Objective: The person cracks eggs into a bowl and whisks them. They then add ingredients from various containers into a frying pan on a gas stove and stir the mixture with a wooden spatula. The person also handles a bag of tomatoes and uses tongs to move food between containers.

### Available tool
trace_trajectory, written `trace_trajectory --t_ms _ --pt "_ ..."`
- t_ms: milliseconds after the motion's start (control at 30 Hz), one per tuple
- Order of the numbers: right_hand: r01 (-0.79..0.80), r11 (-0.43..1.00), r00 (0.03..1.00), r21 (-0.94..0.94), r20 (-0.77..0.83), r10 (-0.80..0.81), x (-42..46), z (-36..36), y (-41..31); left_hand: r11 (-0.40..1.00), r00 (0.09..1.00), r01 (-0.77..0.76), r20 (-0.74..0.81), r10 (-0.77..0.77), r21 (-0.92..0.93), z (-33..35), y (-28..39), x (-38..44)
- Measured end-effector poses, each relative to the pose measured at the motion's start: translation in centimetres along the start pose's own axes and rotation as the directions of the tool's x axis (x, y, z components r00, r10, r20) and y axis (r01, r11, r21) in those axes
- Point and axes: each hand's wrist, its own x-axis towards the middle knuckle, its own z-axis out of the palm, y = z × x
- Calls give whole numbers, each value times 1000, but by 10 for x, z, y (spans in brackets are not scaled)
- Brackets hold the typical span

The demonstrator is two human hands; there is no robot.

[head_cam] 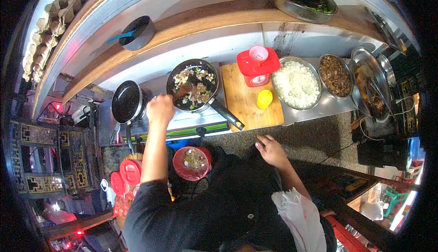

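My left hand [160, 109] is closed at the left rim of a black frying pan [211, 68]. It seems to grip a wooden utensil whose brownish end [183, 90] lies among chopped food [198, 93] in that pan. The pan stands on a gas stove [184, 123], its black handle pointing toward the cutting board. Fingers apart and holding nothing, my right hand [272, 150] hangs in front of the counter, below a wooden cutting board [236, 98]. A red kitchen scale [258, 69] with a pink cup [258, 53] and a yellow container [264, 99] stand on the board.
A smaller black pan [126, 101] sits left. Bowls of chopped white onion [296, 84] and brown diced food [335, 75] stand right, beside a large metal bowl with tongs [371, 84]. A wooden shelf [212, 16] overhangs the counter. A red bin [192, 176] stands below the stove.
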Motion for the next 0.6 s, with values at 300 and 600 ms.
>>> trace_trajectory --t_ms 300,600 --pt "105 991 993 -77 54 -101 -1 3 23 985 984 170 61 -168 -24 -16 11 -39" --pt "181 982 979 -52 105 -175 5 -20 34 945 943 325 85 -321 -27 -5 -3 -48"
